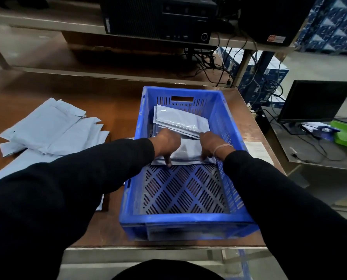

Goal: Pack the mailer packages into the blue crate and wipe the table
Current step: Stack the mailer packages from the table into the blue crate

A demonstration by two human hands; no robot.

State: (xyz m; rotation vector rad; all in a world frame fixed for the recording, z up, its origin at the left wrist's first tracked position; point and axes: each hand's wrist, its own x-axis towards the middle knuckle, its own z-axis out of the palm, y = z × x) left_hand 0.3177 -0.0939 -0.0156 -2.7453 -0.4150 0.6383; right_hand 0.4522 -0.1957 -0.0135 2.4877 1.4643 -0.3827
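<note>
A blue perforated crate [186, 221] stands on the brown table [112, 106]. Both my hands are inside it, holding one grey mailer package [188, 153] that lies flat across the crate's middle. My left hand [166, 144] grips its left edge, a finger reaching to the crate floor. My right hand [211, 145] grips its right edge near the crate's right wall. Behind them, other grey mailers [180, 120] lie stacked at the crate's far end. The near half of the crate floor is bare. A loose pile of grey mailers [51, 128] lies on the table to the left.
A shelf with a black computer tower [158, 19] runs behind the table. On the right, a lower side table holds a monitor [314, 102], cables and a green object [346, 134]. A paper sheet [257, 150] lies on the table right of the crate.
</note>
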